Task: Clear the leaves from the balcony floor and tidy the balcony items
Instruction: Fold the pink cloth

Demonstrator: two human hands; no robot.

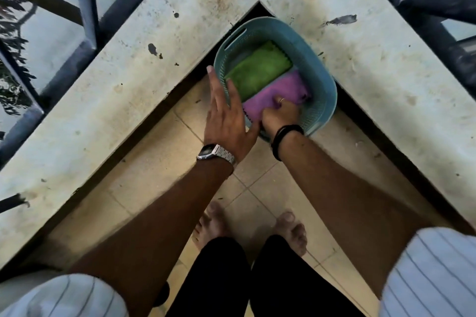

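A teal plastic basket (323,80) sits on the tiled floor in the corner under the parapet. Inside lie a folded green cloth (260,69) and a folded purple cloth (277,94) side by side. My right hand (280,113) is inside the basket, fingers curled down on the near end of the purple cloth. My left hand (226,113) is flat with fingers spread, resting against the basket's left rim. A watch is on my left wrist and black bands on my right.
A stained white concrete parapet (123,90) forms a V around the corner, topped by dark metal railings (87,8). Beige floor tiles (159,152) run toward me, where my bare feet (291,229) stand. Tiny leaf bits lie on the tiles.
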